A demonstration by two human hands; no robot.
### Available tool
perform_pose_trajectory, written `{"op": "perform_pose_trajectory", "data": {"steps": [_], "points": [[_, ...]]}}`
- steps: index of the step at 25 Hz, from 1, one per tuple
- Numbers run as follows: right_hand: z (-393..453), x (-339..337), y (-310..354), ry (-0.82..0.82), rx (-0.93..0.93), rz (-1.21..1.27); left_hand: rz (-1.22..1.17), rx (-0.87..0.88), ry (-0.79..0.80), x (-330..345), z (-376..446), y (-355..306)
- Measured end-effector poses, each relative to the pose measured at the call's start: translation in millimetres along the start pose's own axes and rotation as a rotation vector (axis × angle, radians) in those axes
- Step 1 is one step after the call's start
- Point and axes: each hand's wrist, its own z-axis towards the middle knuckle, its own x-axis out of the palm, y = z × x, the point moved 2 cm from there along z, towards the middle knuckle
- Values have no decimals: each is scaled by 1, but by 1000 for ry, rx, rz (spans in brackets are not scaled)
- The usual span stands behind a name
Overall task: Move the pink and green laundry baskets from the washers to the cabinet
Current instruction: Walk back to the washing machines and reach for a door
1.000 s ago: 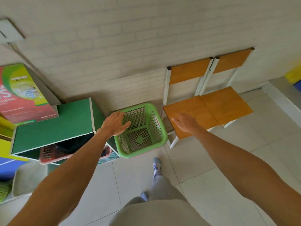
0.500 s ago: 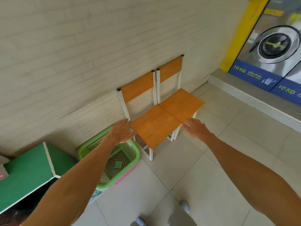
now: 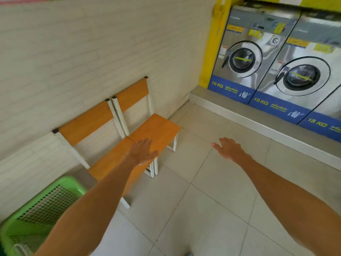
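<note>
My left hand (image 3: 141, 151) is spread flat and empty in front of the orange chairs (image 3: 147, 133); my right hand (image 3: 227, 149) is also splayed and empty over the tiled floor (image 3: 212, 209). The green basket (image 3: 36, 209) sits on the floor at near left against the wall; I cannot see the pink one or the cabinet here. As I turn, my left arm could clip a chair seat, since it passes close above it, or my foot could catch a chair leg. I count one basket, two chairs side by side, two full washers (image 3: 239, 58) at far right with a third cut off, and two hands.
</note>
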Motion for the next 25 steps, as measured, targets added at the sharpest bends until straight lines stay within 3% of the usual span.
{"op": "perform_pose_trajectory", "data": {"steps": [7,25], "points": [[80,-55,-145,-36,129,36,24,150,-29,-33,146,-141],[425,-193,-345,-186,427,282,249,419,-80,-198,618,-306]]}}
